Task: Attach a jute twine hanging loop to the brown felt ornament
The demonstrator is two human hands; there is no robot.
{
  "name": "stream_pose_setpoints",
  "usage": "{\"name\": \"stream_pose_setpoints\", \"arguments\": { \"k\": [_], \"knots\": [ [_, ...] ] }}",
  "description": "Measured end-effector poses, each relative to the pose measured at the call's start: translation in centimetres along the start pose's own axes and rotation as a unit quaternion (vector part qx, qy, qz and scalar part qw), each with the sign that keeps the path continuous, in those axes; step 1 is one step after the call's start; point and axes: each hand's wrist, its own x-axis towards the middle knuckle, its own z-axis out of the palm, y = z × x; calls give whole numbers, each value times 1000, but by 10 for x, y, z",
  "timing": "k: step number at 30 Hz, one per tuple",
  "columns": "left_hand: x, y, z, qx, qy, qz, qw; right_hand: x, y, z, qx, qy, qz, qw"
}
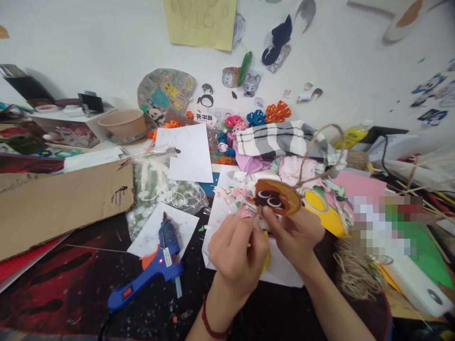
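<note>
My right hand (298,234) grips a flat brown cartoon face cutout (279,196) with big white-rimmed eyes, thumb pressed near its lower left edge. A loop of twine (306,161) rises from the cutout's right side. Close beside it on the left, my left hand (238,246) is closed with fingers pinched together; what they hold is hidden. A bit of yellow (266,258) shows between the two hands, partly covered. Below them lies white paper (280,272) with small paper scraps (231,196) toward its back.
A blue glue gun (151,274) with a lit red light rests left on white paper (137,244). Cardboard (67,203) covers the far left. A twine bundle (353,270) and a white power strip (415,289) lie right. Checked cloth (273,137) is piled behind.
</note>
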Motion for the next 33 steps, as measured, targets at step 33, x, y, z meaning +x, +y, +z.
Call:
{"name": "stream_pose_setpoints", "arguments": {
  "k": [33],
  "knots": [
    [-1, 0, 2, -22, 5, 21, 1000, 1, -1, -1, 15, -10, -8, 1000]
  ]
}}
